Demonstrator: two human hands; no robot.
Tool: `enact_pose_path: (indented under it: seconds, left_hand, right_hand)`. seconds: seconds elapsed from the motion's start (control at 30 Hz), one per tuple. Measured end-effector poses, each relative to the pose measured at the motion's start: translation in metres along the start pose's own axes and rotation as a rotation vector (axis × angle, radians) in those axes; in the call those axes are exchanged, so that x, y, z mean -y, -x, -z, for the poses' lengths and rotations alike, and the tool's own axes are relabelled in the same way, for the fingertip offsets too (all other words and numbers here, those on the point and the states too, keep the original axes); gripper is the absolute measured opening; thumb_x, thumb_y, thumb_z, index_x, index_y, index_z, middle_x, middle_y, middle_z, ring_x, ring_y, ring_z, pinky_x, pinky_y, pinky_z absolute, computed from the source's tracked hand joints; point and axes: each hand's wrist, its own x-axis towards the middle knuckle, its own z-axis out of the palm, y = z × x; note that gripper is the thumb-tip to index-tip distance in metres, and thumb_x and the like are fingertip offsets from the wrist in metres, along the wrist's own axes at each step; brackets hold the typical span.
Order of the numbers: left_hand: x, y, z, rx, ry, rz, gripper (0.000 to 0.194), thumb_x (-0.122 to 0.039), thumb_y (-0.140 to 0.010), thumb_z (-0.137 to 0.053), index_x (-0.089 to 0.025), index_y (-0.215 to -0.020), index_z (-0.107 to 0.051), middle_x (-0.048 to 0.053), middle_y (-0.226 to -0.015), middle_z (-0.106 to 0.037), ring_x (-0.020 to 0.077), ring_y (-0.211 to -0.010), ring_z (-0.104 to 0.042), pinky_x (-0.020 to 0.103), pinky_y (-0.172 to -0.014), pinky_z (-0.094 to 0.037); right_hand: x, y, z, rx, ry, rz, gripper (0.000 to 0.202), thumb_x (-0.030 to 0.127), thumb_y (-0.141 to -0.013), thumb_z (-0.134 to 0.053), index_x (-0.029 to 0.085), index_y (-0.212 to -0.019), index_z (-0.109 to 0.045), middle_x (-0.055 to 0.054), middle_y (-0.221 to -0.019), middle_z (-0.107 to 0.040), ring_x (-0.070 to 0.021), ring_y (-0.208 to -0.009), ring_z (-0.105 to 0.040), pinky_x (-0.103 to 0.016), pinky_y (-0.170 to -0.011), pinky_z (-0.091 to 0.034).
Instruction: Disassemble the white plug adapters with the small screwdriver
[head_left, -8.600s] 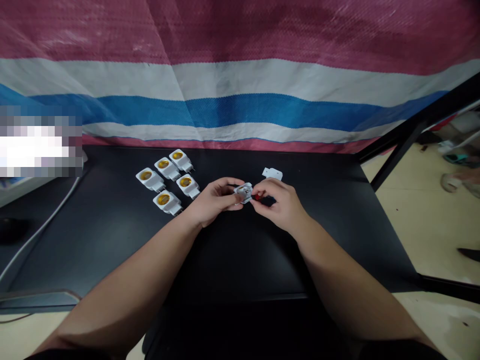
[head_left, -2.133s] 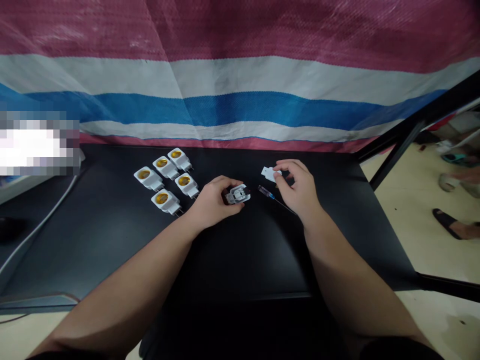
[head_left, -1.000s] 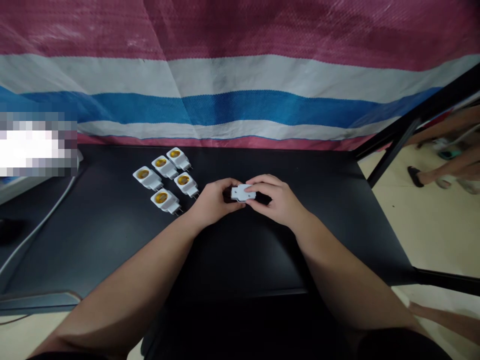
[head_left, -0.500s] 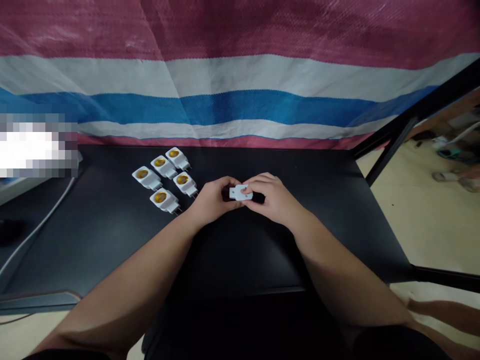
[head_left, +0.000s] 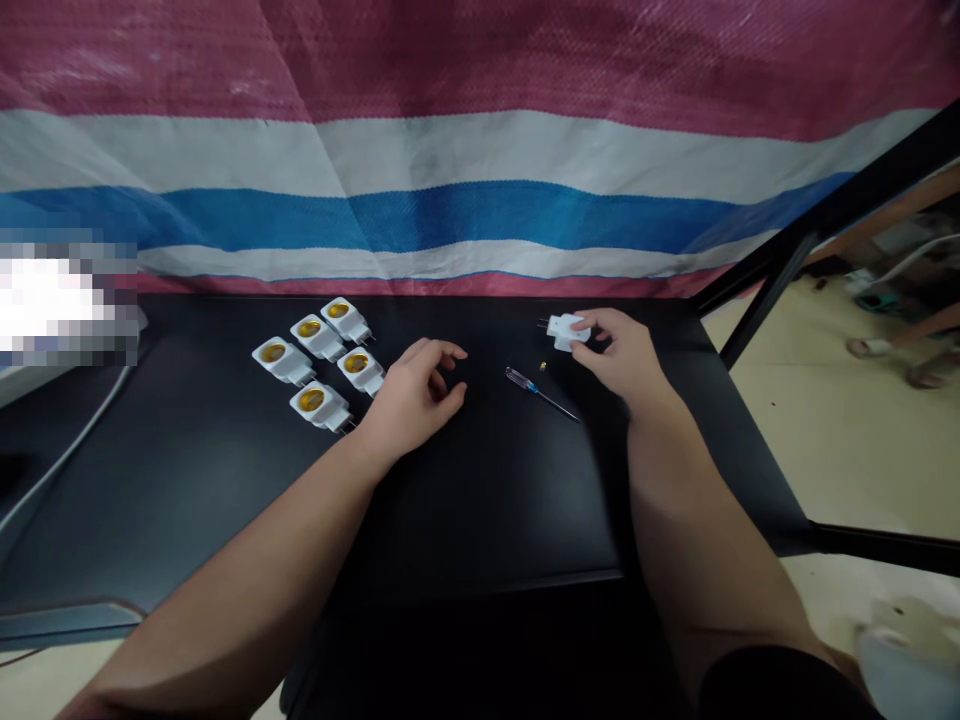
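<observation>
Head view: thumb and fingertips of the right hand (head_left: 619, 360) pinch the white plug (head_left: 564, 333) by its right end. Plug is far and right of center, stepped white plastic body, wider at the pinched end, thin metal prongs pointing left; finer surface detail too small to read, cannot tell if it touches the table (head_left: 187, 480). Near and left of it, small brass-colored bit (head_left: 543, 366); just beside that, screwdriver (head_left: 517, 378), clear handle, blue collar, shaft aimed near-right. Left hand (head_left: 412, 400) is released, fingers loosely curled, beside the rightmost of five white sockets (head_left: 320, 400), gold-colored round openings up, grouped on the left. Striped sheet (head_left: 480, 220) hangs along the far edge.

Versus half a second ago: plug is moved from center between both hands to far right, right hand with it; left hand is off it; screwdriver and brass bit are now visible; sockets stay grouped.
</observation>
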Motion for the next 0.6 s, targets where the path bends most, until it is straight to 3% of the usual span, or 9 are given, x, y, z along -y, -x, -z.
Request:
enact_pose_path:
  seconds: [0.07,0.17,0.27,0.37,0.43,0.5,0.6]
  left_hand:
    - [-0.004,-0.002,0.006,-0.067,-0.119,-0.037,0.027,-0.016,-0.091,-0.071,-0.021,-0.118,-0.068,0.004,-0.104,-0.065,0.0129,-0.069,-0.061,0.032,-0.069,-0.057]
    - [-0.008,-0.004,0.019,-0.190,-0.338,-0.053,0.024,-0.013,-0.089,-0.069,-0.022,-0.111,-0.071,0.007,-0.101,-0.069,0.0257,-0.093,-0.066,0.044,-0.090,-0.057]
    - [-0.004,-0.004,0.034,-0.282,-0.523,0.026,0.028,-0.015,-0.085,-0.072,-0.024,-0.112,-0.074,0.011,-0.113,-0.070,0.0365,-0.114,-0.063,0.057,-0.109,-0.050]
    - [0.002,-0.001,0.046,-0.265,-0.653,0.140,0.034,-0.022,-0.084,-0.076,-0.025,-0.118,-0.076,0.015,-0.121,-0.069,0.0429,-0.122,-0.060,0.064,-0.113,-0.047]
    - [0.003,0.001,0.051,-0.201,-0.726,0.221,0.039,-0.027,-0.086,-0.075,-0.024,-0.125,-0.076,0.016,-0.124,-0.069,0.0449,-0.127,-0.059,0.064,-0.113,-0.048]
    - [0.003,0.002,0.055,-0.126,-0.769,0.285,0.044,-0.029,-0.087,-0.072,-0.022,-0.130,-0.075,0.017,-0.125,-0.069,0.0450,-0.128,-0.060,0.062,-0.114,-0.050]
    - [0.003,0.000,0.056,-0.051,-0.768,0.305,0.044,-0.025,-0.087,-0.069,-0.018,-0.131,-0.076,0.018,-0.125,-0.070,0.0433,-0.127,-0.063,0.058,-0.115,-0.051]
  right_hand:
    - [-0.013,0.000,-0.001,0.002,-0.008,-0.098,0.024,0.025,-0.078,-0.073,0.022,-0.101,-0.076,-0.013,-0.120,-0.083,-0.0307,-0.099,-0.078,-0.049,-0.082,-0.061]
    - [-0.020,-0.001,0.000,-0.067,0.067,-0.106,0.027,0.023,-0.077,-0.069,0.020,-0.102,-0.078,-0.016,-0.126,-0.078,-0.0331,-0.106,-0.076,-0.048,-0.081,-0.062]
    - [-0.008,-0.003,0.007,-0.138,0.183,-0.078,0.032,0.022,-0.076,-0.070,0.019,-0.106,-0.080,-0.019,-0.129,-0.071,-0.0351,-0.112,-0.073,-0.050,-0.085,-0.063]
    - [0.017,0.000,0.013,-0.156,0.221,-0.014,0.034,0.022,-0.081,-0.073,0.021,-0.113,-0.082,-0.016,-0.123,-0.071,-0.0297,-0.100,-0.072,-0.048,-0.088,-0.063]
    - [0.034,0.008,0.013,-0.038,0.183,0.033,0.025,0.021,-0.087,-0.070,0.022,-0.107,-0.084,-0.011,-0.108,-0.075,-0.0242,-0.086,-0.070,-0.044,-0.084,-0.063]
    - [0.046,0.022,0.007,0.173,0.158,0.037,0.027,0.022,-0.093,-0.068,0.020,-0.114,-0.084,-0.009,-0.104,-0.079,-0.0223,-0.080,-0.070,-0.042,-0.081,-0.064]
    - [0.054,0.044,-0.006,0.286,0.265,0.100,0.037,0.019,-0.099,-0.062,0.016,-0.132,-0.080,-0.015,-0.130,-0.079,-0.0294,-0.108,-0.074,-0.051,-0.104,-0.062]
